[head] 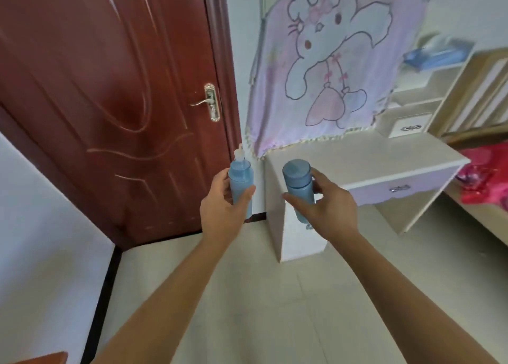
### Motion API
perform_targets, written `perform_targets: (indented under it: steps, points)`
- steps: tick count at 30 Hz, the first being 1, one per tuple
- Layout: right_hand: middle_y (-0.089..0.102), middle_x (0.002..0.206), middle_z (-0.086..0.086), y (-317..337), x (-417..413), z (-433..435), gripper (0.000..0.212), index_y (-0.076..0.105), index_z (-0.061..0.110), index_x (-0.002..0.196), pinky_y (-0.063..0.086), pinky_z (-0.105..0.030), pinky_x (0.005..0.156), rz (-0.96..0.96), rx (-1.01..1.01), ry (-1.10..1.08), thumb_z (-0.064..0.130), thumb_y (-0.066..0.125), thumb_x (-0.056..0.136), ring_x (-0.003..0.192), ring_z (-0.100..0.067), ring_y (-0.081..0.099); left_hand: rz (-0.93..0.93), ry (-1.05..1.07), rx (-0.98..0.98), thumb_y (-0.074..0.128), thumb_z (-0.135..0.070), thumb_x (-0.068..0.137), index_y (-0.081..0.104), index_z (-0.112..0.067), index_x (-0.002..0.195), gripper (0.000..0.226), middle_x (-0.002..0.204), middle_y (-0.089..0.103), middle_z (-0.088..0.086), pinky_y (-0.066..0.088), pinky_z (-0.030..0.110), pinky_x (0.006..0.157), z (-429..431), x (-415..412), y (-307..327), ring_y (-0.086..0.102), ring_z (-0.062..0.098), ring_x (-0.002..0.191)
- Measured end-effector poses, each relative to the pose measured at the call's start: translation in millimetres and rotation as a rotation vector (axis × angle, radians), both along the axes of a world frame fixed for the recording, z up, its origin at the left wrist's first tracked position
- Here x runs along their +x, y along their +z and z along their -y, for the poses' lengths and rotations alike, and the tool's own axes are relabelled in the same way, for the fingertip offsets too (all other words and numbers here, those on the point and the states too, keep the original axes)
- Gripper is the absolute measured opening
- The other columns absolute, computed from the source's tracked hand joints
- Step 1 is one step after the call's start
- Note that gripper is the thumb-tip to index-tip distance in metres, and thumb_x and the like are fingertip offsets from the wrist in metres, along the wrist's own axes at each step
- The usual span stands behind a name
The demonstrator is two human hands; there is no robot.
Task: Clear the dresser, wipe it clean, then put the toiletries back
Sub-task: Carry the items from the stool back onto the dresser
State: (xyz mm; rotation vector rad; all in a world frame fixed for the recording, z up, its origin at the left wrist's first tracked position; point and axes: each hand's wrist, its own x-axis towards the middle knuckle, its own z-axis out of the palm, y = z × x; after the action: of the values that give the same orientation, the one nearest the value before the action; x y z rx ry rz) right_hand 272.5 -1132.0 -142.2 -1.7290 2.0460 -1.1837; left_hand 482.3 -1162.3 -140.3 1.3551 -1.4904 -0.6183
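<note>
- Two blue bottles are held in the air near the dresser's left end, one in each hand. Neither touches it.
- Door: shut, at far left, no part in the task.
- Left hand: fingers and thumb wrapped round the pump bottle, which is kept upright, probably so the nozzle stays free and nothing leaks.
- Right hand: thumb and fingers curled round the capped bottle below its lid, with its top tilted slightly toward the camera.
- Contents: both bottles are opaque, so the fill level cannot be told.
- Dresser: white, beyond and right of the hands. Its drawer is closed and its contents hidden.
- Cloth: draped behind the top, likely covering a mirror.
- Stage: carrying off or putting back — cannot be told.
</note>
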Motion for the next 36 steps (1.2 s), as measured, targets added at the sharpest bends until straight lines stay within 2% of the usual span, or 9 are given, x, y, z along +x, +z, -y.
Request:
perform_targets:
  steps: [4,10,14,17,22,24,29,32,36]
  points:
    - [0.07,0.096,0.011,-6.6,-77.6,26.9,0.067,0.056,0.038,0.128,0.054,-0.034,0.078,0.052,-0.025,-0.087,0.064,0.074,0.07,0.088,-0.012,0.064,-0.005,-0.091,0.026,0.076,-0.041,0.081,0.056,-0.033,0.123,0.047,0.101,0.069,-0.018,0.057,0.034,0.082,43.2,-79.9,-4.6,0.066,-0.001,0.089]
    - [0.068,0.09,0.015,-24.7,-170.8,102.1,0.055,0.058,0.039,0.12,0.047,-0.028,0.071,0.096,0.006,-0.183,0.06,0.076,0.072,0.086,-0.009,0.061,-0.034,-0.199,0.046,0.077,-0.038,0.08,0.059,-0.032,0.118,0.042,0.094,0.069,-0.019,0.053,0.022,0.076,136.2,-179.7,-24.4,0.065,-0.001,0.087]
    - [0.069,0.095,0.011,-26.2,-231.7,174.7,0.066,0.056,0.04,0.129,0.052,-0.032,0.079,0.069,0.005,-0.231,0.062,0.076,0.07,0.09,-0.012,0.063,-0.093,-0.274,0.073,0.077,-0.038,0.079,0.054,-0.039,0.115,0.042,0.098,0.067,-0.019,0.055,0.028,0.078,222.6,-248.0,-29.6,0.064,-0.001,0.09]
    - [0.071,0.097,0.012,-9.9,-279.6,230.8,0.065,0.058,0.039,0.127,0.055,-0.036,0.082,0.049,0.014,-0.278,0.063,0.076,0.069,0.092,-0.012,0.065,-0.11,-0.328,0.058,0.077,-0.038,0.08,0.055,-0.033,0.118,0.044,0.102,0.068,-0.015,0.057,0.03,0.079,287.5,-299.1,-16.8,0.065,0.004,0.091]
    - [0.071,0.098,0.011,15.1,-355.7,302.9,0.071,0.057,0.037,0.13,0.055,-0.034,0.083,0.044,-0.05,-0.36,0.066,0.074,0.068,0.092,-0.008,0.066,-0.091,-0.439,0.012,0.076,-0.035,0.082,0.051,-0.025,0.124,0.05,0.106,0.062,-0.015,0.047,0.005,0.074,371.2,-378.0,14.4,0.062,0.002,0.092]
    - [0.072,0.099,0.011,16.9,-384.0,323.1,0.071,0.057,0.036,0.132,0.056,-0.035,0.084,0.061,-0.079,-0.398,0.065,0.075,0.069,0.091,-0.007,0.066,-0.092,-0.465,0.019,0.075,-0.034,0.083,0.049,-0.023,0.123,0.049,0.104,0.061,-0.016,0.045,0.002,0.071,397.5,-407.6,15.2,0.061,0.0,0.091]
    - [0.072,0.099,0.009,-3.3,-451.5,374.0,0.07,0.057,0.034,0.132,0.057,-0.036,0.084,0.082,-0.073,-0.406,0.063,0.075,0.071,0.088,-0.007,0.065,-0.058,-0.469,0.055,0.075,-0.035,0.083,0.047,-0.02,0.123,0.052,0.109,0.062,-0.009,0.049,0.016,0.078,452.6,-475.8,-11.5,0.062,0.011,0.093]
    - [0.071,0.098,0.009,-27.9,-493.6,406.9,0.066,0.058,0.034,0.128,0.057,-0.036,0.082,0.109,-0.032,-0.387,0.062,0.076,0.071,0.088,-0.008,0.065,-0.026,-0.458,0.096,0.076,-0.034,0.082,0.046,-0.023,0.119,0.048,0.107,0.061,-0.011,0.053,0.024,0.083,479.9,-517.2,-34.7,0.062,0.01,0.094]
    - [0.068,0.093,0.01,-65.1,-555.7,463.6,0.062,0.06,0.032,0.124,0.052,-0.029,0.079,0.135,0.062,-0.33,0.058,0.078,0.071,0.086,-0.011,0.064,-0.001,-0.383,0.194,0.078,-0.032,0.081,0.047,-0.022,0.12,0.051,0.112,0.06,-0.01,0.054,0.027,0.086,517.2,-577.2,-66.0,0.062,0.011,0.094]
